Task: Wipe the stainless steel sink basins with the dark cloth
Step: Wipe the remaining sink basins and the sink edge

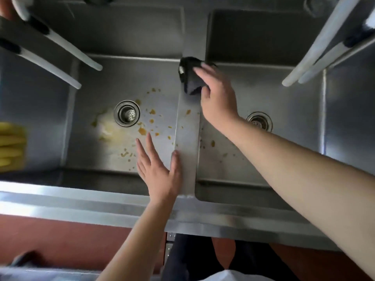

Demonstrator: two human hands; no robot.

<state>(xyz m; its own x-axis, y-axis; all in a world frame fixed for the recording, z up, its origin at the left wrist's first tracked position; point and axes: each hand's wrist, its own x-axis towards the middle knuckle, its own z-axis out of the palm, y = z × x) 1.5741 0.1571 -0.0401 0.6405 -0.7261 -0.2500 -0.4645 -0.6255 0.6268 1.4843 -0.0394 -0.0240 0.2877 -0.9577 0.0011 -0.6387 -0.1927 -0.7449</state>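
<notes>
Two stainless steel sink basins lie below me, split by a steel divider (187, 138). The left basin (89, 142) has a drain (127, 113) and orange-yellow food specks and a pale smear around it. The right basin (292, 110) has its own drain (259, 121) and a few specks. My right hand (218, 98) presses the dark cloth (190, 78) on the far part of the divider, fingers laid over it. My left hand (160, 169) is spread flat, thumb resting on the divider's near end, fingers over the left basin.
White faucet spouts reach in from the top left (65, 51) and the top right (316, 49). A yellow object (11, 147), blurred, sits at the left edge. The steel front rim (81, 203) runs across below the basins, with red floor beneath.
</notes>
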